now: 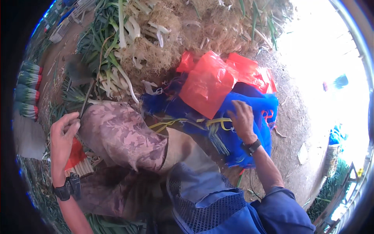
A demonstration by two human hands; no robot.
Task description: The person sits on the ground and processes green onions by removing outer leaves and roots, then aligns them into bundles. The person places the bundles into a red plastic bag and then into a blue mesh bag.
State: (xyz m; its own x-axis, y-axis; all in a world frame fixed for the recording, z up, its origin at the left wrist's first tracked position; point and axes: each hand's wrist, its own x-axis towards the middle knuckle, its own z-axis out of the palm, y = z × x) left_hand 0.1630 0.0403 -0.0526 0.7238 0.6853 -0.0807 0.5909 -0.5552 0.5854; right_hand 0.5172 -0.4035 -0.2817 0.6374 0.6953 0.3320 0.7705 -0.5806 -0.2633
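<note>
On the left, my left hand (67,130) grips the thin handle of a dark, flat-bladed tool (79,69), its blade upright near leek leaves. A red-wrapped bundle of white stalks (74,158) lies beside that wrist. My right hand (242,119), fingers apart and slightly curled, reaches onto a heap of blue mesh bags (249,156) with yellow ties (219,121). Just beyond it lie red plastic sheets (206,82). My bent knee in camouflage trousers (120,136) sits between my hands.
A large pile of leeks with matted roots (163,35) fills the top. Several red-banded leek bundles (27,89) line the far left, near crates (64,29). At the bright right side are a blue item (337,134) and more greens (325,195) by a metal frame.
</note>
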